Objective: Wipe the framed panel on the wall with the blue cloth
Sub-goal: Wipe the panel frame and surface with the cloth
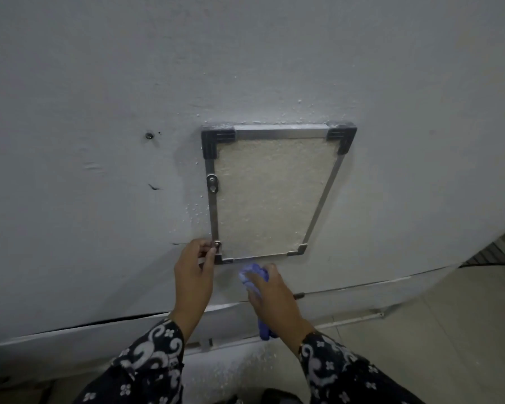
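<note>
The framed panel [271, 196] hangs on a white wall, a metal frame with dark plastic corners round a rough cream surface. My left hand [194, 272] pinches the frame's lower left corner by a small screw fitting. My right hand [270, 295] grips the bunched blue cloth [252, 275] just below the frame's bottom edge, against the wall. One end of the cloth hangs out under my wrist.
A screw [149, 135] sticks out of the wall left of the panel, with scuff marks below it. White specks dot the wall round the frame. A thin conduit [350, 317] runs along the wall's foot. Pale floor tiles [449, 330] lie at the right.
</note>
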